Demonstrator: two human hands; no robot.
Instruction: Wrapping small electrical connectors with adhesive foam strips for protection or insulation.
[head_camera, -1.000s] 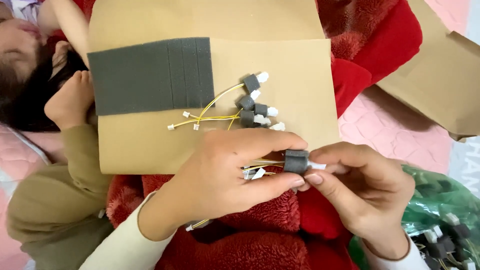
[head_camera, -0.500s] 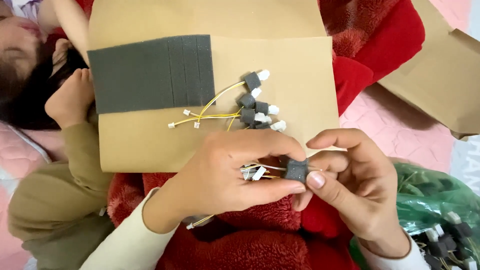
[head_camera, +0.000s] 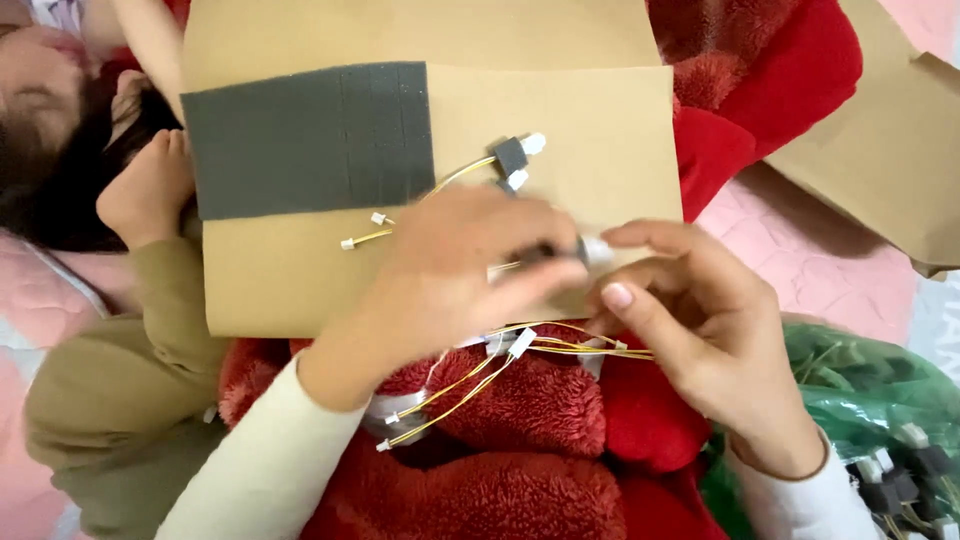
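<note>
My left hand (head_camera: 450, 280) reaches over the brown cardboard sheet (head_camera: 300, 280), fingers pinched on a small dark motor part with a white tip (head_camera: 590, 250). My right hand (head_camera: 700, 330) sits just to its right, fingers spread, fingertips close to that part. Beyond my left hand lies a small pile of the same dark parts (head_camera: 512, 160) with yellow wires. A loose bundle of yellow wires with white connectors (head_camera: 500, 365) lies on the red fleece (head_camera: 520, 460) under my hands. A grey foam pad (head_camera: 310, 135) covers the sheet's far left.
Another person lies at the left, with a hand (head_camera: 150, 190) by the cardboard edge and an olive sleeve (head_camera: 120, 390). A green plastic bag (head_camera: 870, 400) with several more dark parts sits at the lower right. Another cardboard piece (head_camera: 880, 140) lies at the upper right.
My left hand has moved forward over the cardboard with the small part, towards the pile. My right hand has let go of the part and opened. The view has blurred from motion.
</note>
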